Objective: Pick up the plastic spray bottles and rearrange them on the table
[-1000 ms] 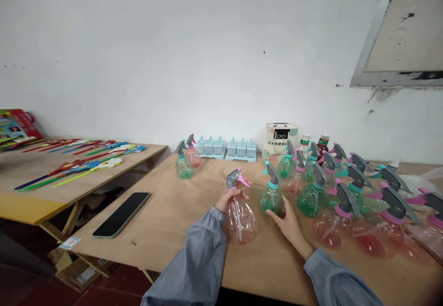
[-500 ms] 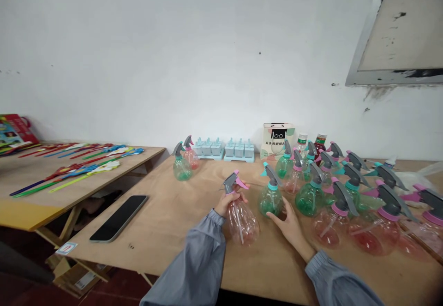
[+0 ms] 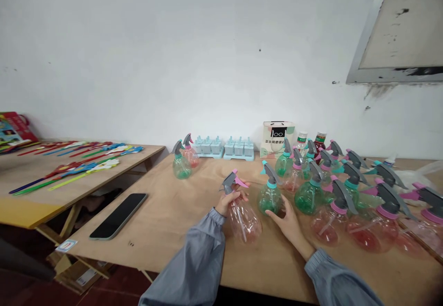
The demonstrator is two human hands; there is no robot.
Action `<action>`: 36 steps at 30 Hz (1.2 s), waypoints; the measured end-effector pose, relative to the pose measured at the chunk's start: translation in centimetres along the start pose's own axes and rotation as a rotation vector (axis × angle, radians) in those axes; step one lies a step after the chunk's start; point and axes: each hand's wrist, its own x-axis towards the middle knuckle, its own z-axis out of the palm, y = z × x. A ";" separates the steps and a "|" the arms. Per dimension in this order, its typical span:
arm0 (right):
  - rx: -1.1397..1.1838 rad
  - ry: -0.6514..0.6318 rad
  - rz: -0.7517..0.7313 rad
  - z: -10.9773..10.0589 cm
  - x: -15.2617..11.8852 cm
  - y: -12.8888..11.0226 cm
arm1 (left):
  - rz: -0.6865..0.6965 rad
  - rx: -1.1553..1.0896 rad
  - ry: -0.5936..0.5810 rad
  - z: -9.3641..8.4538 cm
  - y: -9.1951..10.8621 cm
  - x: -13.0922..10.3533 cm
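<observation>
A person in grey-blue sleeves handles two rounded, transparent plastic spray bottles at a brown wooden table (image 3: 173,204), lower centre of the frame. The left hand (image 3: 229,201) grips the neck of a pink-tinted bottle with a grey-and-pink trigger head (image 3: 246,223), fingers closed around it; the bottle tilts, its top leaning toward the left of the frame. Whether its base touches the wood cannot be told. Just beside it, right of centre, the right hand (image 3: 288,218) clasps the lower side of an upright green-tinted bottle with a grey-and-turquoise trigger head (image 3: 266,200), thumb in front, other fingers partly hidden behind.

More green and pink spray bottles (image 3: 309,197) crowd the right of the frame. A green one (image 3: 182,168) and a pink one (image 3: 191,157) stand left of centre, near pale-blue plastic moulds (image 3: 238,149) and a cream printed paper bag (image 3: 267,143). A black-screened smartphone (image 3: 118,216) lies at lower left; at far left, multicoloured hand-shaped sticks (image 3: 100,165) cover a second table (image 3: 104,181).
</observation>
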 end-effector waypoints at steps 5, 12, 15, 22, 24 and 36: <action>0.014 -0.004 0.013 0.0 0.1 0.1 | -0.022 -0.065 0.017 -0.9 -0.8 -0.1; 0.007 0.009 0.013 0.0 0.1 -0.1 | -0.018 -0.038 -0.037 0.0 -0.2 0.0; 0.002 0.008 -0.004 -0.1 0.1 -0.3 | -0.037 -0.038 0.020 -0.2 -0.2 0.1; 0.000 0.013 0.004 0.0 0.1 0.1 | -0.031 -0.118 -0.001 -1.5 -0.7 0.3; 0.000 0.008 0.001 0.0 0.1 0.1 | -0.009 -0.116 -0.010 -1.2 -0.5 0.4; 0.007 0.003 0.008 0.0 0.2 0.0 | 0.082 0.232 -0.025 -1.4 0.6 0.2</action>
